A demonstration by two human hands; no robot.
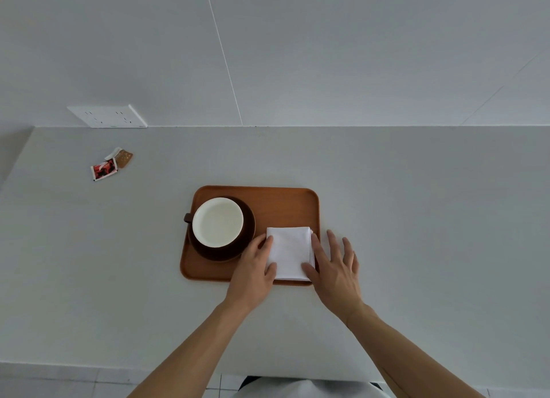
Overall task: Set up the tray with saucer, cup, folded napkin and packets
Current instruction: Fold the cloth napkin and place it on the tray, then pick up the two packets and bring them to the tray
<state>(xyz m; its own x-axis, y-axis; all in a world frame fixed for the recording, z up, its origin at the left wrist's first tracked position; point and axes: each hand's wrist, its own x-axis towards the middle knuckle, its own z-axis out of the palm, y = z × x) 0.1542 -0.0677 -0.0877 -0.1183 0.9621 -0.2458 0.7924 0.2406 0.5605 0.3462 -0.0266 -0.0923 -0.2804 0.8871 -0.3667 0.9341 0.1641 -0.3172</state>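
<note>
Brown wood forms the rectangular tray [285,202], which is set flat on the pale countertop [416,189]. In its left half a dark brown saucer [248,240] is carried, and a cup [218,221] with a white interior stands upright on the saucer, its dark handle directed left; the cup appears empty. In the near right corner of the tray a white folded napkin [290,253] is laid flat. The napkin's left edge is touched by the left hand [253,271], fingers loosely curled, and its right edge by the right hand [336,268], fingers spread; nothing is pinched. Three packets [110,164] are found on the countertop, well apart from the tray, at far left. A wall socket plate [108,116] is mounted above them.
</note>
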